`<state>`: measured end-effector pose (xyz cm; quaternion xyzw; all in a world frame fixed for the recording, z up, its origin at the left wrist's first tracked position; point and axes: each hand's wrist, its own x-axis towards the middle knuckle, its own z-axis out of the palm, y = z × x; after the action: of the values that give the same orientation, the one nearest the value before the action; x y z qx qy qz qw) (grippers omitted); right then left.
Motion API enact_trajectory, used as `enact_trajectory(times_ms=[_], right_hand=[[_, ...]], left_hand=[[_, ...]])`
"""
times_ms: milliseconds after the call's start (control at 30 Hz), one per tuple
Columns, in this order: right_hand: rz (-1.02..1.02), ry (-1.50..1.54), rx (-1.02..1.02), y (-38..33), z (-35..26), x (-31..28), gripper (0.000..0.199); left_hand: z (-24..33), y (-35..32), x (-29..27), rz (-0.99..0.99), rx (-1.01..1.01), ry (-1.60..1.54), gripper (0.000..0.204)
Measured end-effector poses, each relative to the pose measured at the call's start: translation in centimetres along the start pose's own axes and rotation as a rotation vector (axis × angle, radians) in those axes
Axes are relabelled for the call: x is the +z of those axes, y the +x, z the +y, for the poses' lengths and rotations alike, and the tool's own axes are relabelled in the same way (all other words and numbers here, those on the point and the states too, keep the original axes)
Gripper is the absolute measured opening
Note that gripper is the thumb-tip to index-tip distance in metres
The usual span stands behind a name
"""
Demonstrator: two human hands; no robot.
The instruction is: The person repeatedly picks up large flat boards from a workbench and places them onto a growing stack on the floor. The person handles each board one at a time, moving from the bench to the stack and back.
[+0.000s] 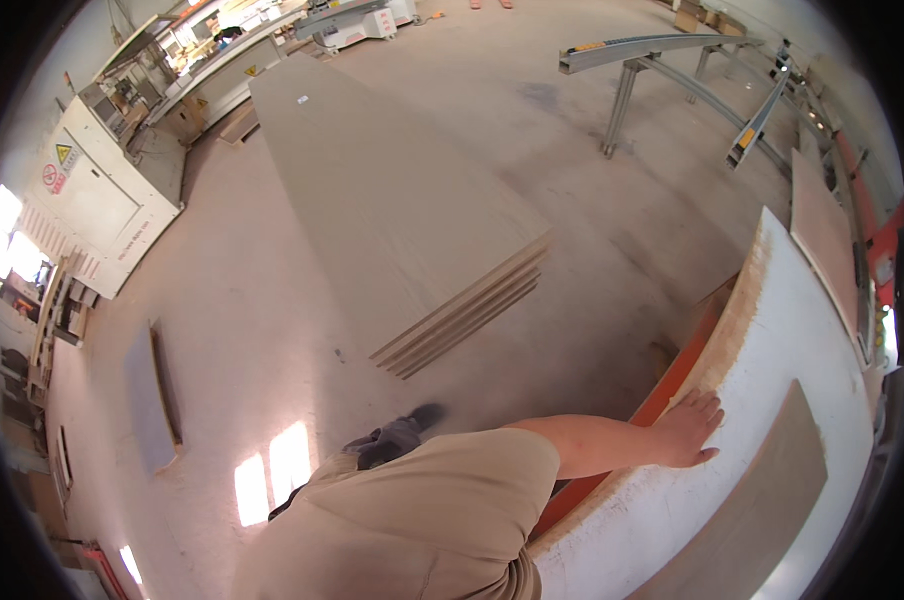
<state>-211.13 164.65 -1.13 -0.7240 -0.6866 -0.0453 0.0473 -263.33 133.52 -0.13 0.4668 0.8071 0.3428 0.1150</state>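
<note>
My left hand [688, 430] rests on a white tabletop [672, 510] at the right, palm down near its worn brown edge. Its fingers lie spread and hold nothing. A flat grey-brown board [742, 510] lies on the tabletop, just nearer than the hand. Orange framing [677, 375] shows beneath the table's edge. My bent forearm reaches across from a beige sleeve [482, 460], and a dark shoe shows past the sleeve. My right hand is out of view.
A stack of large grey-brown panels [392, 190] stands in the middle, its corner toward me. A metal roller-type frame [662, 45] is at the far right. A white machine cabinet [102, 190] stands at the left. One thin panel [152, 400] is on the left floor.
</note>
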Motion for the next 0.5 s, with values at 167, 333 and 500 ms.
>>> enact_trajectory(times_ms=[167,333,500], right_hand=[[0.053,0.246,-0.046,-4.7,-4.8,1.3,0.049],[0.065,0.312,-0.081,-11.9,-8.5,1.3,0.055],[0.1,0.347,-0.177,-15.9,-11.6,0.0,0.056]], left_hand=[[-1.0,-0.6,-0.5,0.28,-0.163,-0.159,0.065],[-1.5,-10.9,1.2,0.246,-0.512,-0.819,0.083],[1.3,-22.6,4.4,-0.217,-0.674,-1.828,0.088]])
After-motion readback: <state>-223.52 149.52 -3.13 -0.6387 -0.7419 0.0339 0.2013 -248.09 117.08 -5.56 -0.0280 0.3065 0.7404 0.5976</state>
